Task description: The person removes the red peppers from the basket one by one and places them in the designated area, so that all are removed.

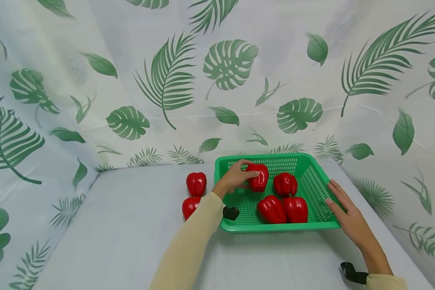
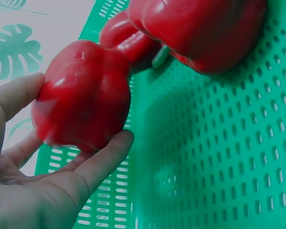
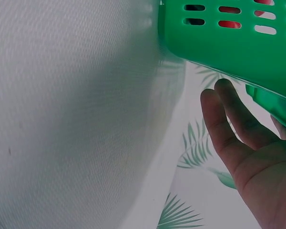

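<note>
My left hand [image 1: 235,177] grips a red bell pepper [image 1: 259,177] inside the left part of a green plastic basket [image 1: 279,228]. In the left wrist view the thumb is on one side of that pepper [image 2: 81,95] and the fingers are on its other side and below. Three more red peppers, one at the back [image 1: 285,184] and two in front [image 1: 296,209], lie in the basket. At the basket's right side, my right hand [image 1: 351,219] holds the rim, thumb over it and fingers outside. The right wrist view shows two fingers [image 3: 217,119] extended beside the basket's outer wall.
Two red peppers, the farther one [image 1: 196,184] and a nearer one [image 1: 190,207] partly behind the left sleeve, sit on the white table [image 1: 130,225] left of the basket. A leaf-patterned sheet [image 1: 239,100] hangs behind and at both sides.
</note>
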The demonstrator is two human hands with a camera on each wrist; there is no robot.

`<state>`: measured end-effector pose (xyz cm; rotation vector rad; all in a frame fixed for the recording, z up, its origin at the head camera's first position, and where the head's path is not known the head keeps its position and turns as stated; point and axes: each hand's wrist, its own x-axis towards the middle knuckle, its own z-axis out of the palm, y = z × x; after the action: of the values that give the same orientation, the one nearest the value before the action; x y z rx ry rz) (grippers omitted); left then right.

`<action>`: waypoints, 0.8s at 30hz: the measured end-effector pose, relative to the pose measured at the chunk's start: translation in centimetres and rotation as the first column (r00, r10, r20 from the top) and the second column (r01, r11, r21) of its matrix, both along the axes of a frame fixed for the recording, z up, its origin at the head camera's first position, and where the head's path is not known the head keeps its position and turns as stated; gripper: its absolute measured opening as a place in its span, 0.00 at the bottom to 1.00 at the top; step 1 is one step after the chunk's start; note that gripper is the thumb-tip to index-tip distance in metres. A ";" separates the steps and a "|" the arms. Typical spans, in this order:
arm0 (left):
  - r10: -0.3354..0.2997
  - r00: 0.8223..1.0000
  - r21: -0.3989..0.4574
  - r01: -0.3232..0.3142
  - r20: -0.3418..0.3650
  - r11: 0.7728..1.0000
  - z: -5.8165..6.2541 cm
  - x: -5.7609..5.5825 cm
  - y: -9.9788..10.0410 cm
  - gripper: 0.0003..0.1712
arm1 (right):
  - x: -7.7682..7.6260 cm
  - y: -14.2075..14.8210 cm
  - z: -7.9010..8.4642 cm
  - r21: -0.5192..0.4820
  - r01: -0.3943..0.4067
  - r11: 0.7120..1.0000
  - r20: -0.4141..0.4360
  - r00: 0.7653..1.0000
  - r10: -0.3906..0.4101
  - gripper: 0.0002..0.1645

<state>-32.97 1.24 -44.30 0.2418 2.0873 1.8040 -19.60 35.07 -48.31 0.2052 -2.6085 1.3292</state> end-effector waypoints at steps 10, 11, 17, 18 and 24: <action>-0.002 1.000 0.115 0.003 -0.002 0.993 1.6 0.0 -1.4 0.29 | 0.0 0.1 0.0 0.005 -0.007 1.000 -0.007 1.000 0.007 0.38; -0.005 1.000 0.119 0.005 -0.006 0.993 2.0 0.1 -1.7 0.29 | 0.0 0.2 0.0 0.006 -0.008 1.000 -0.008 1.000 0.008 0.38; -0.023 0.998 0.118 0.031 -0.064 0.993 3.7 0.6 -3.2 0.31 | 0.0 0.1 0.1 0.013 0.001 1.000 0.003 1.000 -0.001 0.38; -0.026 0.997 0.110 0.034 -0.078 0.993 3.9 0.6 -3.6 0.31 | 0.0 0.1 0.0 0.014 0.002 1.000 0.005 1.000 -0.002 0.38; -0.012 0.992 0.096 0.024 -0.125 0.995 4.8 0.3 -6.1 0.32 | 0.0 0.1 -0.1 0.008 0.001 1.000 -0.010 1.000 -0.001 0.38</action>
<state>-32.68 -4.87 -39.52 0.4079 2.0746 1.9273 -19.55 35.12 -48.41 0.2108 -2.6064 1.3139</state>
